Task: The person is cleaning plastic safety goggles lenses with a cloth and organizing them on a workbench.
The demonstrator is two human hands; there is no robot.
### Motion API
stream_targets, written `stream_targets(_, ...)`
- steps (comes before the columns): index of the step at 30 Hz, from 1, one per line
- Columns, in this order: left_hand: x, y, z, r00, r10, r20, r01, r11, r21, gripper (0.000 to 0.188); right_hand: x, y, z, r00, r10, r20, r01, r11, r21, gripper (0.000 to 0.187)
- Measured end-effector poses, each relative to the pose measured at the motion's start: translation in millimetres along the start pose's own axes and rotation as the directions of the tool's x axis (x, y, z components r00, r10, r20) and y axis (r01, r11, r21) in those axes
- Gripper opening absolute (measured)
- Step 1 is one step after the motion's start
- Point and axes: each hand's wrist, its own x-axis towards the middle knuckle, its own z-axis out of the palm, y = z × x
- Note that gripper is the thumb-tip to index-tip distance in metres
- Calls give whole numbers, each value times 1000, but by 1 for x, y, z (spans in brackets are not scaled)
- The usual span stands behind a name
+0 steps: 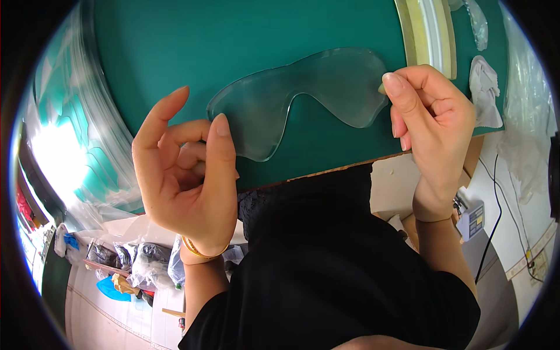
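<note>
A clear one-piece goggle lens (pixel 332 76) with a nose notch in its lower edge is held up over the green tabletop (pixel 245 35). My left hand (pixel 189 169) pinches its left end between thumb and bent fingers, the index finger raised apart. At the lens's right end, my right hand (pixel 434 111) is closed, thumb against the fingers at the rim. A small yellowish bit shows beside that thumb tip; I cannot make out what it is. My fingers hide both ends of the lens.
Clear plastic sheeting (pixel 81 116) covers the table's left side. A curved yellow-and-white strip (pixel 429 35) lies at the back right, near a crumpled white cloth (pixel 485 90). Below right are a grey device (pixel 470 221) and a black cable (pixel 494 192); bagged items (pixel 151 265) sit lower left.
</note>
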Motion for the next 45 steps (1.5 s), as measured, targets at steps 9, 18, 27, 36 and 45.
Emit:
stream_targets(9, 0, -2, 0, 1000, 16, -2, -16, 1000, 5, 43, 0, 0, 0, 1000, -6, 6, 6, 1000, -21, 20)
stream_targets(18, 1, -2, -3, 999, 29, 28, -29, 1000, 1, 42, -2, -6, 1, 999, 40, -9, -40, 999, -29, 18)
stream_targets(27, -4, 0, 0, 999, -3, -34, 3, 1000, 3, 40, 35, 6, -33, 821, -531, -208, 157, 561, -813, 40)
stream_targets(36, -1, -1, 4, 1000, 30, -10, -30, 999, -40, 39, -3, -52, -25, 967, -186, -172, 102, 906, -411, 33)
stream_targets(45, -1, -2, 3, 999, 32, 2, -32, 999, -21, 38, -20, -37, 9, 919, -388, -73, 216, 648, -730, 26)
